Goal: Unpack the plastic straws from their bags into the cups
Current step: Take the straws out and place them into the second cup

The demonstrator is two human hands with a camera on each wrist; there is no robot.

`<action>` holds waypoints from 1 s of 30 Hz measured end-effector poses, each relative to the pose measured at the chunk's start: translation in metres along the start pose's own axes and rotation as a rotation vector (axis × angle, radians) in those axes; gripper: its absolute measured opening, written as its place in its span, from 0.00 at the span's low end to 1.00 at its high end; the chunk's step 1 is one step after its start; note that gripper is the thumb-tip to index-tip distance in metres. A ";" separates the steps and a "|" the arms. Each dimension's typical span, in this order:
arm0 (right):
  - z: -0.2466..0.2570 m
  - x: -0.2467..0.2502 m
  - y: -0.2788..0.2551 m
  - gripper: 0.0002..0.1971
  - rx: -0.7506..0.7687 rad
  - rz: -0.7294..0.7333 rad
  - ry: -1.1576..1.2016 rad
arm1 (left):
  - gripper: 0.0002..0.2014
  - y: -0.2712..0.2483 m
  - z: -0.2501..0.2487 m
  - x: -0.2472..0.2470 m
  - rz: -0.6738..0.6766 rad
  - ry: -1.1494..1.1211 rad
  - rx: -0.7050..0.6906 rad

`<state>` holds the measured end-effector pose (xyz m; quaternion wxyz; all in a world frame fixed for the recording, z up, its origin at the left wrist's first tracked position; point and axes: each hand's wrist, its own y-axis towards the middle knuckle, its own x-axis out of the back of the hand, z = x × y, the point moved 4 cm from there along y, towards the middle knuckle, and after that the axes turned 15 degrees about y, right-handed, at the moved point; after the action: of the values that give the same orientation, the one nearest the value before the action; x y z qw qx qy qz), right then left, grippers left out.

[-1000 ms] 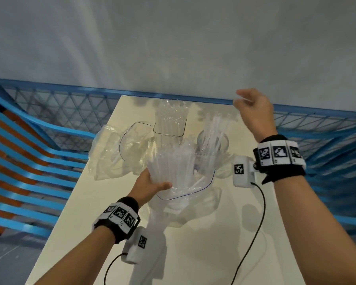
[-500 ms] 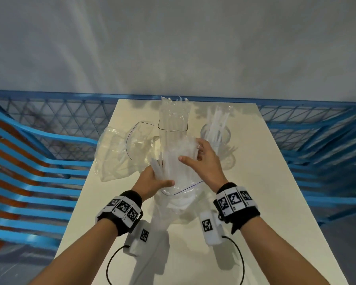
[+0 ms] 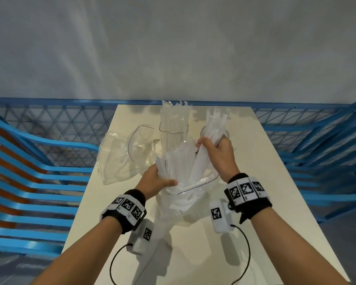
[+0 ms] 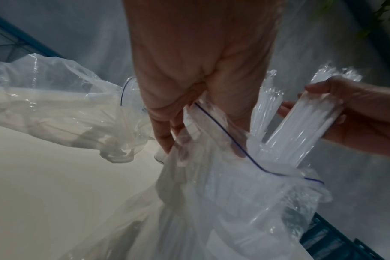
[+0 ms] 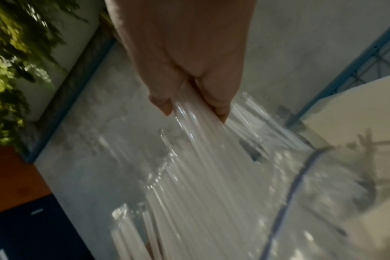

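A clear zip bag with a dark blue seal line stands open on the cream table, full of translucent white straws. My left hand grips the bag's left rim. My right hand holds a bundle of straws that still reaches down into the bag. Behind it a clear cup holds upright straws. A second bag of straws stands upright at the table's far end.
An emptied, crumpled clear bag lies left of the open one. The table is narrow, with blue metal railings on both sides and a grey wall beyond. Cables hang from both wrist cameras.
My right hand came down from above the far cup, reached into the open bag and closed on a bundle of straws, now lifting it. My left hand has kept its hold on the bag.
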<state>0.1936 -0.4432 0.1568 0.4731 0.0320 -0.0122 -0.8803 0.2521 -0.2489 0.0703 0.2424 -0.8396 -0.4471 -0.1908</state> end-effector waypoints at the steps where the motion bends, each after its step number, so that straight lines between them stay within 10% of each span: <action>1: 0.006 0.002 0.003 0.03 0.015 -0.003 0.009 | 0.26 0.001 -0.003 0.001 -0.011 -0.005 -0.015; 30: 0.171 0.069 0.095 0.13 0.534 -0.269 0.206 | 0.23 0.019 -0.011 -0.006 -0.127 -0.153 -0.035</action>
<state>0.2232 -0.5545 0.3294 0.3262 0.2451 -0.1906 -0.8929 0.2641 -0.2684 0.0715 0.1801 -0.8259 -0.5131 -0.1491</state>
